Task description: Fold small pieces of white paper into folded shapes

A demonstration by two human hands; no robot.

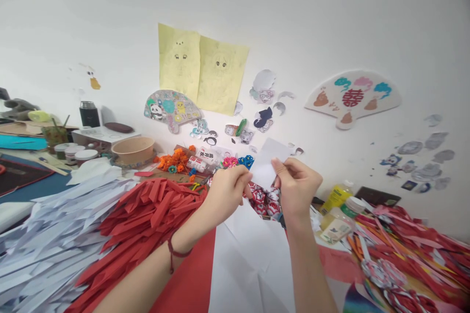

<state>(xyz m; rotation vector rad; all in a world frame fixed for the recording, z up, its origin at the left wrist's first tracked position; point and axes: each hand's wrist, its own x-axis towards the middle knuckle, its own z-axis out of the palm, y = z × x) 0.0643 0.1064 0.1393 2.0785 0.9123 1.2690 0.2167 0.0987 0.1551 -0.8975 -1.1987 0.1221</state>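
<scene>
Pinching the white paper piece (pixel 265 164) at its right edge, the right fingers (pixel 282 172) are closed; the left fingers (pixel 243 181) meet narrowly at its lower-left corner. From that paper, red-and-white bundles (pixel 261 201) lie just beyond at six o'clock, with larger white sheets (pixel 253 264) nearer the body. Red folded strips (pixel 150 215) lie at eight, white strips (pixel 69 230) farther out. Orange flowers (pixel 172 161) sit at nine, a yellow bottle (pixel 337 196) at four, red ribbons (pixel 414 244) beyond.
</scene>
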